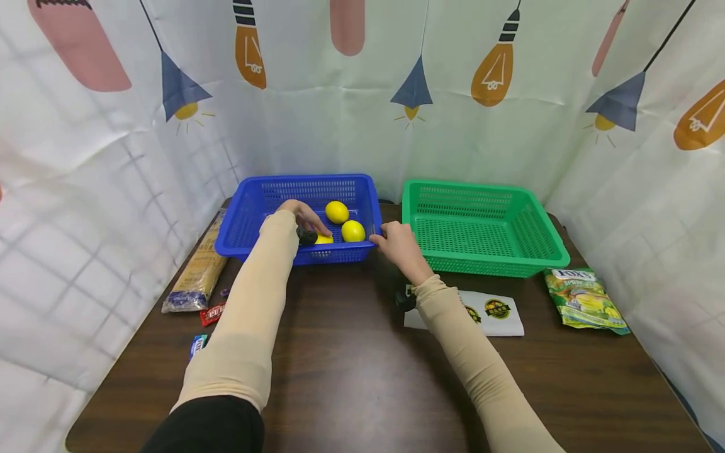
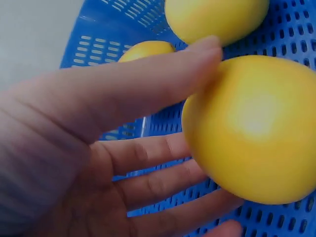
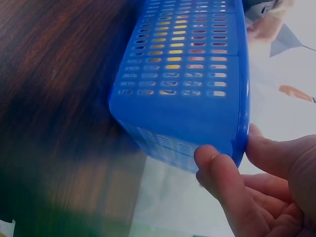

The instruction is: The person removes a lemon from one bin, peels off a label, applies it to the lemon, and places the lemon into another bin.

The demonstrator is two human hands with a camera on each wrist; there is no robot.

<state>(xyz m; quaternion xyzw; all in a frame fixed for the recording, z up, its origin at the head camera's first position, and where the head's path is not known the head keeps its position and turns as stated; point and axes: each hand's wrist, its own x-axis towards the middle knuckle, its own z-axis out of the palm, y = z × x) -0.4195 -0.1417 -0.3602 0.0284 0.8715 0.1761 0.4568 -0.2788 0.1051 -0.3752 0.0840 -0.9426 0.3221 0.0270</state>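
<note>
I have the left hand (image 1: 307, 217) down in the blue basket (image 1: 311, 178), thumb and fingers partly spread around a lemon (image 2: 256, 131), holding it from either side. That lemon sits near the basket's front wall; two more lemons (image 1: 354, 231) lie just to its right. With the right hand (image 1: 399, 246) I pinch the basket's near right corner, thumb and fingers closed on the rim. The green basket (image 1: 470, 186) stands on the worktop (image 1: 340, 352), further right.

"FOX'S" across the green packet (image 1: 589, 305), lettering on the red wrapper (image 1: 212, 314) too small for certainty
</note>
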